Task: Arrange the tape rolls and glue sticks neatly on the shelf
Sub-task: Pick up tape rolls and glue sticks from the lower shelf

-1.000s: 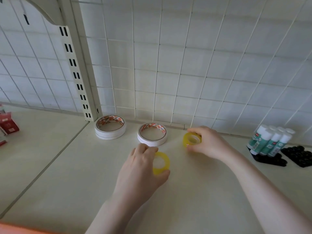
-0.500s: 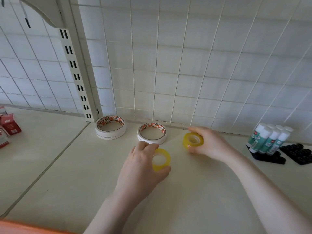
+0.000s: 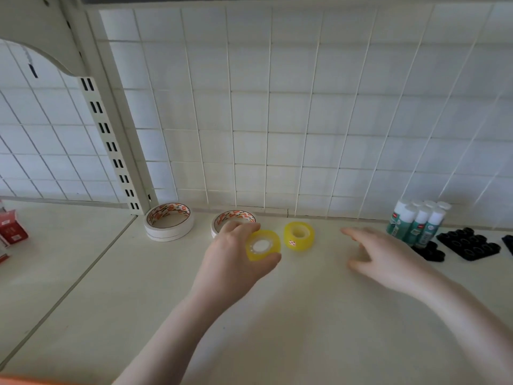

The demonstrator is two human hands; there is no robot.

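My left hand (image 3: 231, 261) grips a yellow tape roll (image 3: 262, 245) between thumb and fingers, just above the cream shelf (image 3: 277, 329). A second yellow tape roll (image 3: 299, 235) lies flat on the shelf right beside it, free of any hand. My right hand (image 3: 388, 259) hovers to its right with fingers spread and holds nothing. Two white rolls with orange print sit by the back wall: one stack (image 3: 168, 221) at the upright post, one (image 3: 236, 218) partly hidden behind my left fingers. Several glue sticks (image 3: 419, 222) stand at the back right.
A black holder tray (image 3: 469, 243) lies beside the glue sticks, with another black piece (image 3: 429, 251) under them. Red packets (image 3: 11, 232) sit at the far left past the shelf seam. A slotted upright post (image 3: 111, 140) and wire grid wall close the back.
My right hand has let go of its yellow roll, now lying on the shelf, and pulled away to the right. My left hand carried its roll up toward the back.
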